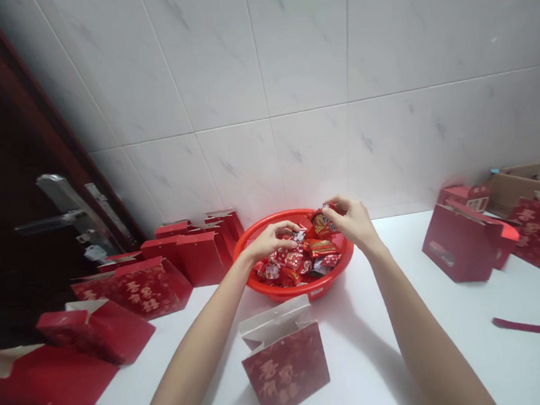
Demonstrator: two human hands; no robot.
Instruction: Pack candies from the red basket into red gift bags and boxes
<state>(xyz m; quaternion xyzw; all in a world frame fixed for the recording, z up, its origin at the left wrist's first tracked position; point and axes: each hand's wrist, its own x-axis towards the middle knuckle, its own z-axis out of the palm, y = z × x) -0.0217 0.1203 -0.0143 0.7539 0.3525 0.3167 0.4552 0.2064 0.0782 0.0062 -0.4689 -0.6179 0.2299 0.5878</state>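
A red plastic basket filled with wrapped sweets stands near the tiled wall. Over its left part is my left hand, thumb and fingers curled near a small silvery-red wrapped piece. My right hand pinches a red and gold packet at the basket's back right rim. Between my forearms, an open red paper bag with gold lettering stands upright in front of the basket; its inside bottom is hidden.
Several red paper bags line the left side, beside a dark door with a metal handle. More bags and a cardboard box stand right. A dark red strip lies on the white table.
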